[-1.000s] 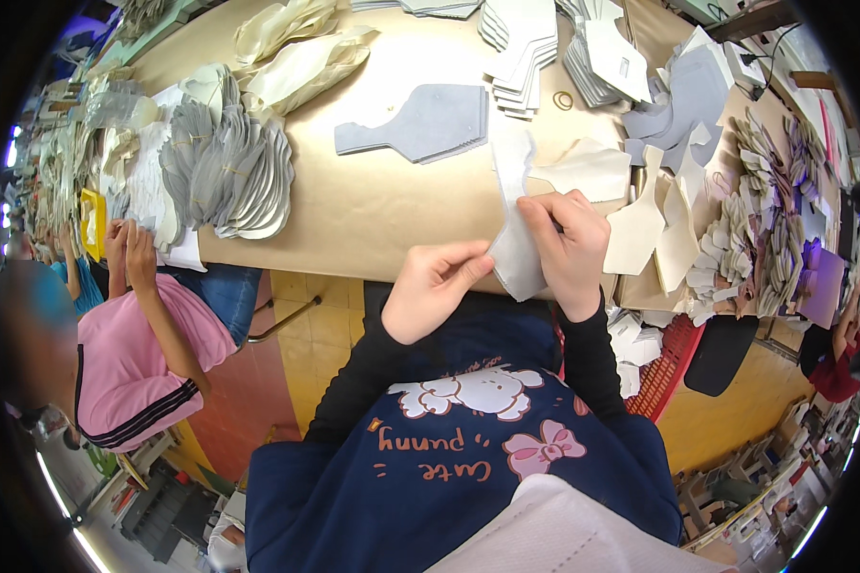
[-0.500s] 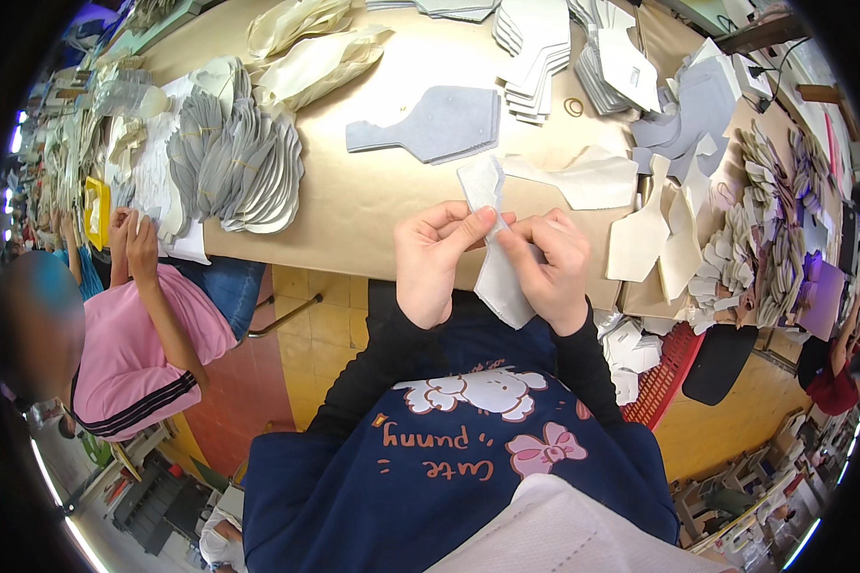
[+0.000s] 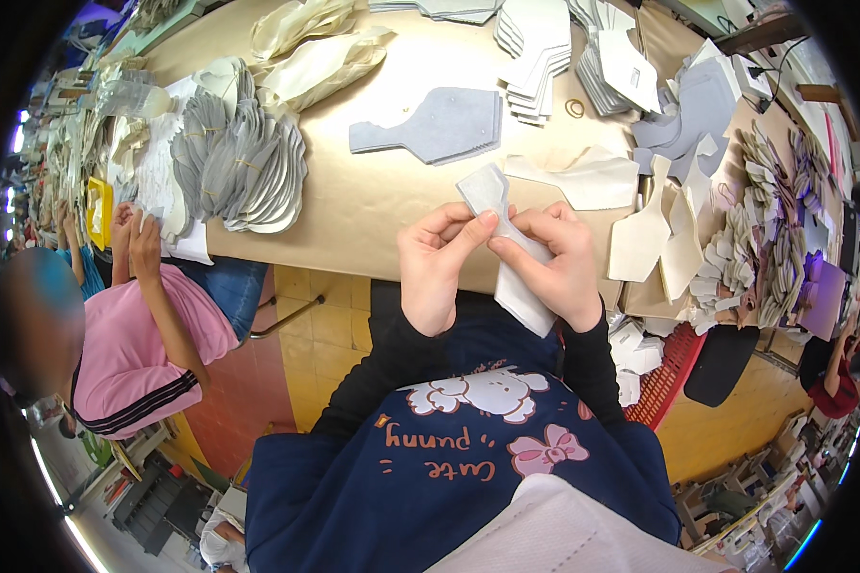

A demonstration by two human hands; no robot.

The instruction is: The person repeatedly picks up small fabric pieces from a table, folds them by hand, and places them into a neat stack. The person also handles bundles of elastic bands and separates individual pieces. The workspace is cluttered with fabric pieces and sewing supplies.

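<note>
Between my two hands I hold a pale grey cut piece (image 3: 524,294), narrow at its middle and wider at both ends; it may be fabric or leather. My left hand (image 3: 440,263) pinches its waist with thumb and fingers. From the other side my right hand (image 3: 562,260) grips the same waist, thumb close to the left thumb. The upper end of the piece points toward the table; its lower end hangs over my lap. Just beyond my hands lie a short stack of blue-grey pieces (image 3: 444,124) and a few cream pieces (image 3: 583,180).
Rubber-banded grey bundles (image 3: 239,167) and cream bundles (image 3: 325,67) lie at the left. White stacks (image 3: 535,57) stand at the back, more cream pieces (image 3: 640,234) at the right. A person in a pink shirt (image 3: 153,353) works at left. A red crate (image 3: 664,377) sits below the table's right side.
The held piece has tilted, its lower end swinging right. Both hands have shifted slightly right and still pinch the piece.
</note>
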